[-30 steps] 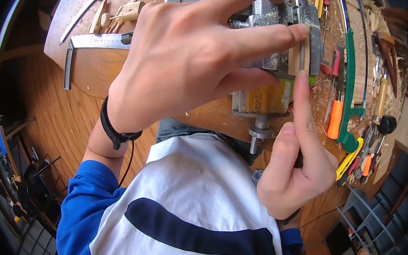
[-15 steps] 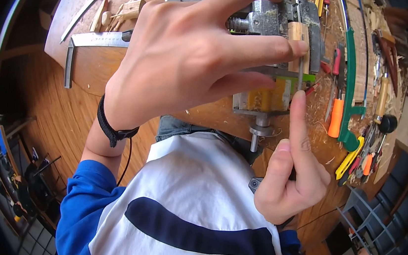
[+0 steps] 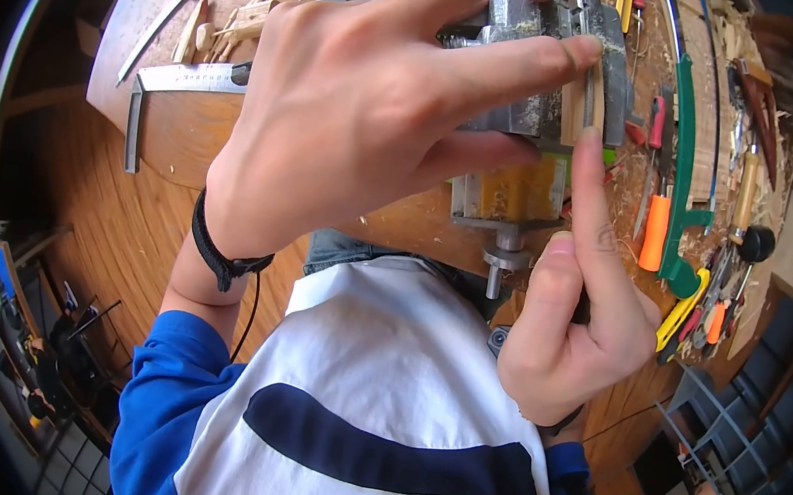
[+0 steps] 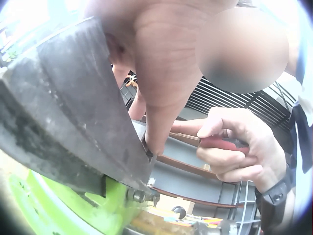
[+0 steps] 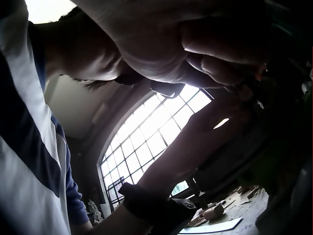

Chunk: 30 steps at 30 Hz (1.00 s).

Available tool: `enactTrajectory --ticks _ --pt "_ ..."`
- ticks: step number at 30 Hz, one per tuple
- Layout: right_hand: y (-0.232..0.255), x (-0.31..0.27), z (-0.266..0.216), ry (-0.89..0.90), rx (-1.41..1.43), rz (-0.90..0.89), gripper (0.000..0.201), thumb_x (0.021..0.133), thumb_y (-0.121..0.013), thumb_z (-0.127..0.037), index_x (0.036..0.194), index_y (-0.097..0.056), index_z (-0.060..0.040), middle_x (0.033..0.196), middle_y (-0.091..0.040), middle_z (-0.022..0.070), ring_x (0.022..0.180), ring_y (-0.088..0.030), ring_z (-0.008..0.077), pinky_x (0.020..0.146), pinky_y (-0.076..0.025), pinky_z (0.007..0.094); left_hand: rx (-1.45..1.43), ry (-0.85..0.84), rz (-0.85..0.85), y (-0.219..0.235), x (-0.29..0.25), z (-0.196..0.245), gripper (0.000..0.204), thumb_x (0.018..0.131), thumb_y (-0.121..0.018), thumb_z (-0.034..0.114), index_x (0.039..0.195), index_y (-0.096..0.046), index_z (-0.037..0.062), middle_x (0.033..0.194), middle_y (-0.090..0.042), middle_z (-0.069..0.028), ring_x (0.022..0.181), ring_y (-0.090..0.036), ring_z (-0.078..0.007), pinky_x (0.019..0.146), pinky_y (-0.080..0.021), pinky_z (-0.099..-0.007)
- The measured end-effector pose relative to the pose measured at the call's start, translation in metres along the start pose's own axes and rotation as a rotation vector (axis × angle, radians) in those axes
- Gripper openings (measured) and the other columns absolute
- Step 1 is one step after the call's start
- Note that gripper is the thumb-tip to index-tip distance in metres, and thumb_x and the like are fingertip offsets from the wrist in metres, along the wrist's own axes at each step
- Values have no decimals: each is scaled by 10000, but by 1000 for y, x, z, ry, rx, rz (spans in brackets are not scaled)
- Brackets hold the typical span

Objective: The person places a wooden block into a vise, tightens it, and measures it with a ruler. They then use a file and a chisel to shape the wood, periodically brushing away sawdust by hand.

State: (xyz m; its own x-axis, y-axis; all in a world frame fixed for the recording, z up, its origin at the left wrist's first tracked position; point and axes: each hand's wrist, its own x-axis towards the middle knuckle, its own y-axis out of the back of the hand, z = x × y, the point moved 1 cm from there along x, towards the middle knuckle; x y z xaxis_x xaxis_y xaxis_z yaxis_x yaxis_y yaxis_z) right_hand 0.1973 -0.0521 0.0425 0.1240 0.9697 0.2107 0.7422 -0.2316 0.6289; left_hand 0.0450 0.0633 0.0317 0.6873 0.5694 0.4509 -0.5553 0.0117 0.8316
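Observation:
A pale wood piece is clamped upright in the metal vise at the top of the head view. Along the wood lies a slim grey file. My right hand grips its red handle, which the left wrist view shows inside the curled fingers, with the index finger stretched along the file. The left hand spreads over the vise, its index fingertip pressing on the file's far part and its thumb beside the vise. The left palm covers part of the vise.
Right of the vise lie a green saw frame, an orange-handled tool and a yellow cutter, among wood shavings. To the left are a steel square and carved wood pieces. The vise handle juts toward my body.
The file and both hands' index fingertips slid toward my body half a second ago, baring the wood's top. Now they are forward again, over the vise. The wood stays clamped.

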Motion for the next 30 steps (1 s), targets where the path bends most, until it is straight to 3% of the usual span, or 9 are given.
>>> enactTrajectory --ticks 3,6,9,12,18,21,24,27,30 --pt "0 -1 -3 -45 6 -7 489 834 -421 1 1280 -603 84 974 -732 195 515 -481 57 502 -392 231 4 -2 0 -1 2 -1 543 723 -813 352 1233 -675 225 1204 -619 -135 795 -709 -212 576 -584 -294" --pt "-1 -9 2 43 -26 51 483 836 -428 -10 1276 -603 87 1038 -728 199 516 -488 57 501 -398 231 9 -1 2 -1 2 -2 545 728 -811 357 1238 -673 225 1202 -619 -138 787 -709 -209 569 -583 -291" --pt "7 -14 -1 29 -19 -16 583 702 -468 66 1269 -594 121 709 -652 138 505 -589 169 550 -512 299 11 4 3 1 -1 -3 547 732 -809 363 1243 -671 225 1199 -619 -142 779 -709 -205 562 -582 -289" --pt "7 -17 1 47 -5 7 591 692 -467 60 1265 -596 122 757 -689 154 512 -601 176 554 -512 295 8 3 -1 1 -1 -4 549 737 -807 368 1248 -668 225 1197 -619 -145 770 -709 -202 556 -582 -286" --pt "8 -13 -2 0 -1 -9 582 698 -471 61 1263 -601 119 710 -674 148 493 -573 144 527 -494 276 7 17 -7 1 -1 -3 553 745 -802 379 1258 -664 224 1192 -619 -152 754 -709 -195 542 -580 -280" --pt "-2 -6 -5 -67 -2 57 495 810 -430 -1 1261 -616 88 979 -738 169 506 -453 45 482 -359 231 5 17 -13 1 0 -2 555 750 -800 385 1263 -662 224 1189 -619 -156 746 -709 -192 535 -579 -277" --pt "-2 1 -5 -90 16 31 501 809 -436 -2 1269 -619 74 828 -704 113 513 -430 50 492 -348 233 10 19 -20 2 -1 -1 557 754 -798 390 1268 -660 224 1186 -619 -159 737 -708 -188 528 -578 -274" --pt "-3 0 -3 -69 35 41 495 818 -435 -3 1272 -620 68 781 -665 89 517 -419 54 501 -346 235 17 21 -24 -1 3 -1 560 759 -795 395 1273 -657 224 1184 -619 -163 729 -708 -185 521 -578 -272" --pt "-3 -1 -4 -73 24 46 485 825 -434 -4 1266 -621 71 897 -721 135 515 -447 55 499 -361 229 26 13 -40 2 3 1 563 764 -794 399 1280 -652 225 1191 -614 -162 738 -714 -189 518 -581 -269"
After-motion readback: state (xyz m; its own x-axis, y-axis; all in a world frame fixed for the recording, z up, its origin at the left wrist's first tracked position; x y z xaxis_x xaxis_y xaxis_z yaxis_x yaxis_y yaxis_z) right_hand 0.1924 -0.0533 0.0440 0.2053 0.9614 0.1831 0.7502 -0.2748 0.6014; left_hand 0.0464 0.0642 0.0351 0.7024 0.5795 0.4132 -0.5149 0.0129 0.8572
